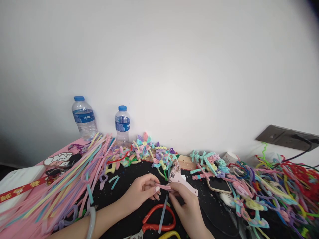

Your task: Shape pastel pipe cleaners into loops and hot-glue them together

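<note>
A short pink pipe cleaner piece spans the gap between my two hands over the black work surface. My left hand pinches one end between thumb and fingers. At the other end, my right hand has its fingertips closed on the same piece. Just behind the right hand lies a pale pink glue gun, partly covered by the fingers. A translucent glue stick slants below the hands, across red-handled scissors; whether the right fingers touch it, I cannot tell.
Long pastel pipe cleaners cover the left side. Finished pipe cleaner flowers lie along the wall. Two water bottles stand at back left. A phone and tangled pipe cleaners are right. A yellow handle shows in front.
</note>
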`<action>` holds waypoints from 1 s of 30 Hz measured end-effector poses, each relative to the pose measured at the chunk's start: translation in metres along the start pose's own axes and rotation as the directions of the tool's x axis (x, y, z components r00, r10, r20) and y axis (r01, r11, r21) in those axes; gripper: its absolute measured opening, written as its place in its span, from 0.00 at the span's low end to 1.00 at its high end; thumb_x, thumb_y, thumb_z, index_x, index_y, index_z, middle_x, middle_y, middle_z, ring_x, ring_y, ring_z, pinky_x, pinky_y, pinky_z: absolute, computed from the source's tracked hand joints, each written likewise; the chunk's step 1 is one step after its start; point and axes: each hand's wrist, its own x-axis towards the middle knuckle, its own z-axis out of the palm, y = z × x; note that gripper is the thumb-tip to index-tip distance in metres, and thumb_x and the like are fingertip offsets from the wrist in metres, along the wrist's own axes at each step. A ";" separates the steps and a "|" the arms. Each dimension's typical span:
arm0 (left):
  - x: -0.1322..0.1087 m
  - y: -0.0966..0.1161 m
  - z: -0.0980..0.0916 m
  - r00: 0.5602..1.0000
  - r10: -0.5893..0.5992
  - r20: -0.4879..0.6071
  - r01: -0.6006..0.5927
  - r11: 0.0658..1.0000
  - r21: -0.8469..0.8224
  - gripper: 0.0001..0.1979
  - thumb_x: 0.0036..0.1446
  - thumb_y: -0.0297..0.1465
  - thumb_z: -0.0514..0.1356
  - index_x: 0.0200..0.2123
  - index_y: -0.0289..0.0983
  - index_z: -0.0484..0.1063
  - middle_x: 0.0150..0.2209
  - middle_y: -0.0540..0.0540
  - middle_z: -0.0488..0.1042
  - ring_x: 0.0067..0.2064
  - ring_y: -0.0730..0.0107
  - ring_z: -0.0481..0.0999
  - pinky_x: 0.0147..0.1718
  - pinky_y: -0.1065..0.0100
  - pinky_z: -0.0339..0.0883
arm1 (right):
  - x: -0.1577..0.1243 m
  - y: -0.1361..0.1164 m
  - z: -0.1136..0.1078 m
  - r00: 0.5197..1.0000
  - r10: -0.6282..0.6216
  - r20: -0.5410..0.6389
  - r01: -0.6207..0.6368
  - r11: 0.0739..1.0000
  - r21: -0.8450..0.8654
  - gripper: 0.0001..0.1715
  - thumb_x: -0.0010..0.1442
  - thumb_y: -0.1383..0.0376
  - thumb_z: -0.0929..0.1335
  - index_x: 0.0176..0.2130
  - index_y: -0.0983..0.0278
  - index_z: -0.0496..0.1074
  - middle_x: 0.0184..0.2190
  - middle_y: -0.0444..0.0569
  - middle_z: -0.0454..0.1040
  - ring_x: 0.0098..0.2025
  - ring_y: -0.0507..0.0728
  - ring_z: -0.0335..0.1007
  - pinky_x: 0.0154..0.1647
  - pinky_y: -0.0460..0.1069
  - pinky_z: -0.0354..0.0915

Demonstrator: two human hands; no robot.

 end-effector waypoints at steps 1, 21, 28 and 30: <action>0.000 0.001 0.000 1.000 0.001 0.002 -0.001 1.000 -0.004 0.11 0.54 0.36 0.61 0.36 0.34 0.67 0.28 0.48 0.75 0.29 0.68 0.75 0.30 0.68 0.67 | -0.001 0.000 0.000 1.000 0.026 0.001 -0.026 0.999 0.025 0.13 0.55 0.74 0.65 0.40 0.64 0.72 0.33 0.50 0.77 0.32 0.56 0.76 0.33 0.48 0.73; -0.006 0.004 0.002 0.990 0.116 -0.083 -0.102 0.982 0.157 0.06 0.50 0.23 0.59 0.33 0.33 0.72 0.33 0.45 0.78 0.37 0.62 0.78 0.37 0.66 0.69 | 0.001 -0.014 -0.006 0.997 0.019 0.081 -0.029 0.992 0.120 0.18 0.53 0.72 0.67 0.45 0.62 0.70 0.43 0.53 0.74 0.44 0.60 0.71 0.41 0.51 0.70; -0.007 0.005 0.002 0.990 0.123 -0.071 -0.112 0.983 0.142 0.07 0.51 0.22 0.59 0.35 0.34 0.72 0.36 0.44 0.79 0.41 0.62 0.78 0.41 0.66 0.70 | 0.001 -0.011 -0.004 0.999 0.019 0.048 -0.023 0.997 0.077 0.19 0.53 0.76 0.65 0.44 0.62 0.71 0.42 0.52 0.75 0.44 0.59 0.72 0.42 0.50 0.70; -0.007 0.005 0.001 0.991 0.118 -0.070 -0.108 0.986 0.129 0.07 0.51 0.22 0.59 0.35 0.34 0.72 0.37 0.44 0.79 0.42 0.61 0.78 0.42 0.65 0.70 | 0.002 -0.010 -0.004 0.999 0.019 0.037 -0.022 0.997 0.077 0.17 0.54 0.75 0.65 0.43 0.62 0.71 0.42 0.52 0.75 0.44 0.59 0.72 0.42 0.49 0.70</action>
